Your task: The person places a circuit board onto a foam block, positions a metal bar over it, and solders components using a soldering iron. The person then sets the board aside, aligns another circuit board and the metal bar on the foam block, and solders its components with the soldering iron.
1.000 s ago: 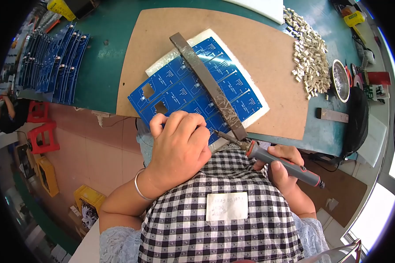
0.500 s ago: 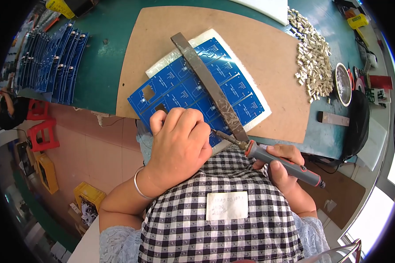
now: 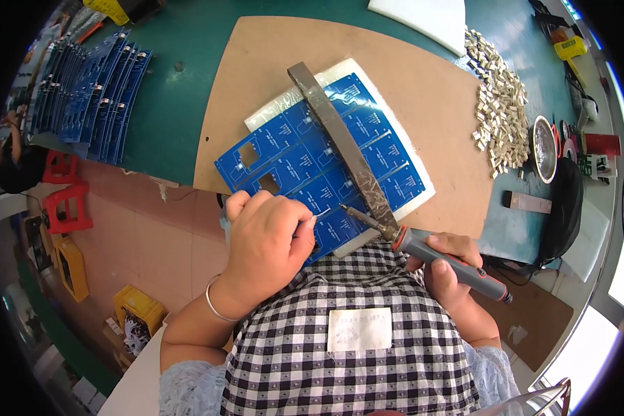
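My right hand [image 3: 453, 267] grips a soldering iron [image 3: 451, 265] with a grey handle and red ring. Its thin metal tip points left and sits at the blue circuit board panel [image 3: 295, 149], just beside the metal bar. My left hand [image 3: 267, 236] is closed over the panel's near left part, thumb and forefinger pinched; whatever they hold is too small to make out. A long dark metal bar [image 3: 340, 139] lies slantwise across the panel. Beneath the panel is a pale pad [image 3: 423, 191], partly covered. Several slots and two square cut-outs show in the panel.
A brown board [image 3: 423, 83] lies under the work on the green table. Many small metal parts [image 3: 499, 104] are heaped at the right, next to a round metal bowl [image 3: 544, 149]. Upright blue circuit boards [image 3: 97, 97] stand far left. A white slab [image 3: 423, 21] lies at the back.
My left hand has shifted a little left and down, uncovering more of the panel. The soldering iron stays beside the bar in my right hand. The whole view has shifted slightly.
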The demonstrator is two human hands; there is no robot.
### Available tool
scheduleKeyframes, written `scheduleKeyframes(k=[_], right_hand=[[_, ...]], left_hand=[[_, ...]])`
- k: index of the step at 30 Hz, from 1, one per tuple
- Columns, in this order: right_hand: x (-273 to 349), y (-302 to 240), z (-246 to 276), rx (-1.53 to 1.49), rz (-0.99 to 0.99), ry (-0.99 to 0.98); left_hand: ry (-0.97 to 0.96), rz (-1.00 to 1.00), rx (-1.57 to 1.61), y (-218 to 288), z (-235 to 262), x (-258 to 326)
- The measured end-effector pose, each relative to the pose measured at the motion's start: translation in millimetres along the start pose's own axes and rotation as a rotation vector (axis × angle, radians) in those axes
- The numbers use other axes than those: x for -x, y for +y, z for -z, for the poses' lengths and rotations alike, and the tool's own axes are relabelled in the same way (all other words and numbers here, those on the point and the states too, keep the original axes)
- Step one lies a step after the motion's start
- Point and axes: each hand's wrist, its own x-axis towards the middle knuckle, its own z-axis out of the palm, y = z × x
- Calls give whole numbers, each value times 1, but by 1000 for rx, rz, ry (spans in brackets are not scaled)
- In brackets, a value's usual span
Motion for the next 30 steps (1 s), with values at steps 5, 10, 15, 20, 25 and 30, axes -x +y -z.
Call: scheduleKeyframes(k=[5,10,15,20,25,30], right_hand=[[-1,-1,-2,12,-25,-20],[-4,-2,-3,34,-44,-39],[-6,-1,-5,24,-64,-50],[-9,-2,-7,19,-66,-41],[-8,0,-5,18,-70,-42],[-8,0,-4,8,-62,-60]], left_hand=[[-11,-71,-57,0,-3,4],[-15,-96,-79,0,-4,1],[-15,-112,-106,0,-5,-2],[5,-129,-126,-2,-7,-5],[-6,-125,-145,-2,-7,-7],[-16,-134,-126,-1,-5,-6]])
